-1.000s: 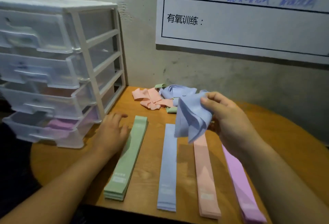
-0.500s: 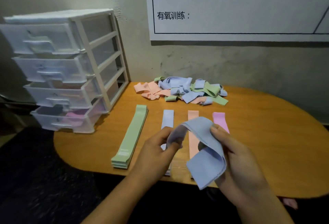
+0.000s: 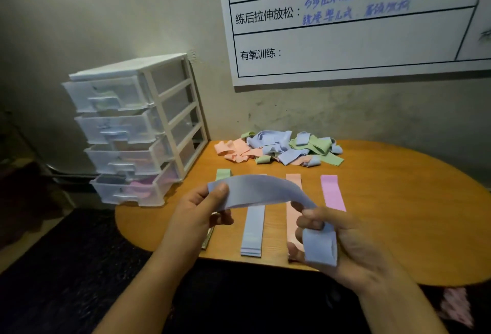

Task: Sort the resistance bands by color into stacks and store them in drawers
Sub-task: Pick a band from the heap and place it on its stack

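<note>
Band of pale blue, a blue resistance band (image 3: 260, 191), arches in the air between my hands, above the near edge of the desk (image 3: 398, 201). My left hand (image 3: 196, 211) pinches one end, thumb on top. My right hand (image 3: 342, 243) has its fingers curled round the other end, which wraps over them in a loop.

Under the band four sorted stacks lie flat side by side, running from six to twelve o'clock. The green stack (image 3: 223, 174) is at nine o'clock, mostly hidden by my left hand. Next come the blue stack (image 3: 253, 230) and the peach stack (image 3: 293, 182), and the pink stack (image 3: 332, 193) is at three o'clock.

At twelve o'clock from the stacks, near the wall, sits a loose heap (image 3: 279, 150) of peach, blue and green bands. At ten o'clock a clear plastic drawer unit (image 3: 138, 129) with four drawers stands on the desk corner, with something pink in the bottom drawer. A wall chart (image 3: 345, 28) hangs at one o'clock.
</note>
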